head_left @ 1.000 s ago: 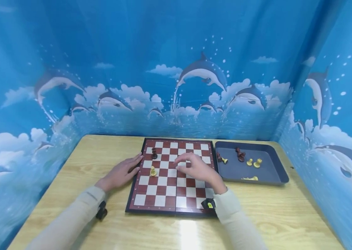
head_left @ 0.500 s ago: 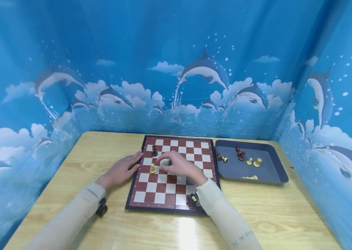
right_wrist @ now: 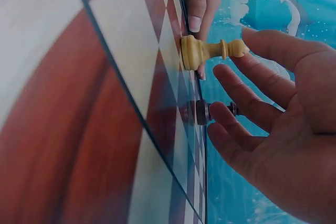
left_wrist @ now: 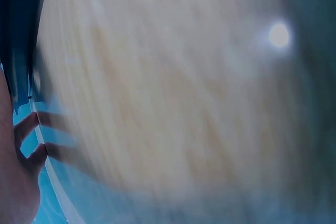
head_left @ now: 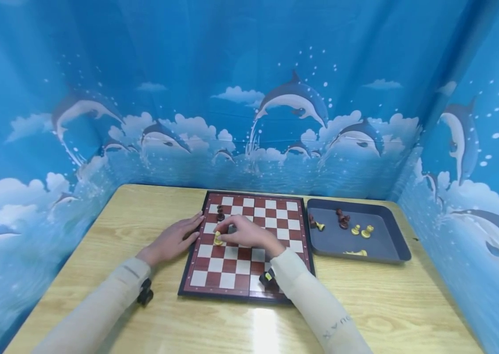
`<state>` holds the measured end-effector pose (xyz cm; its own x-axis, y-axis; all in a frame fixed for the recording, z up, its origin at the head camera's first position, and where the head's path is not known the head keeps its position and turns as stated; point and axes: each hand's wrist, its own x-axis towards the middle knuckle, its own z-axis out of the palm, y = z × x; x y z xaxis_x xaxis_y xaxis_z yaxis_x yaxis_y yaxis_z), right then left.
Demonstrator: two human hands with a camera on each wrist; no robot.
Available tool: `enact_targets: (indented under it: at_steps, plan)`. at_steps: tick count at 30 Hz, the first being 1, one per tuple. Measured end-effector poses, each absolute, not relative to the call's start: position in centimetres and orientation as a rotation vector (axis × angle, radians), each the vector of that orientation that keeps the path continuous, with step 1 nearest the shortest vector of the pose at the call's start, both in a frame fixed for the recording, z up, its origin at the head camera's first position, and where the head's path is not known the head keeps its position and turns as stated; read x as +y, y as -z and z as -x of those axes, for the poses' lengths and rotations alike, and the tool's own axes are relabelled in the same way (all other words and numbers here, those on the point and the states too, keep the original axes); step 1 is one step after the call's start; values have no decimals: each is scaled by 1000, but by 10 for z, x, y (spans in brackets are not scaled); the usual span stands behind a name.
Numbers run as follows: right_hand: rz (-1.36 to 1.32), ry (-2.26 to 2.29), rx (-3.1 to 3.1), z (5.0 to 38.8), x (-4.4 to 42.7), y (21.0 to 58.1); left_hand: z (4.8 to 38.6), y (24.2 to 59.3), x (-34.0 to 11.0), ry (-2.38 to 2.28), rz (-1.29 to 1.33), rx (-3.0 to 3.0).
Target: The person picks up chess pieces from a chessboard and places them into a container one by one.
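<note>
On the brown-and-white chessboard (head_left: 227,268) a pale yellow chess piece (head_left: 218,239) stands upright toward the left side. My right hand (head_left: 247,233) pinches its rounded head between thumb and index finger; in the right wrist view the piece's wide base (right_wrist: 192,53) meets the board. The other fingers of that hand stay spread apart. A dark chess piece (head_left: 220,214) stands a little farther back, partly behind fingers in the right wrist view. My left hand (head_left: 171,242) rests at the board's left edge, its fingertips touching the frame.
Right of the board lies a grey tray (head_left: 384,246) with several loose dark and yellow chess pieces. Wooden tabletop (head_left: 161,314) surrounds both. A blue dolphin-print curtain (head_left: 187,98) hangs behind and at the sides.
My right hand has moved left across the board from its middle to the yellow piece and now pinches the piece's head. My left hand has stayed at the board's edge.
</note>
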<state>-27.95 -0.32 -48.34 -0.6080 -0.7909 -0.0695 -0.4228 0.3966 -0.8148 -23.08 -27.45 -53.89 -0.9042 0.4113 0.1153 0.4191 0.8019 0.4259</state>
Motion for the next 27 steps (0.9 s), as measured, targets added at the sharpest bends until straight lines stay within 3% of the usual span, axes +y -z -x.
enact_targets:
  at_steps: [11,20,27]
  plan:
    - [1252,992,2311,277,-13,484,229,539,-272,726,689,-2968]
    - [1124,1452,2285,269,-1,471,231,542,-272,714,681,-2971]
    - [1149,1436,2329,265,14,472,230,543,-275,711,720,-2918]
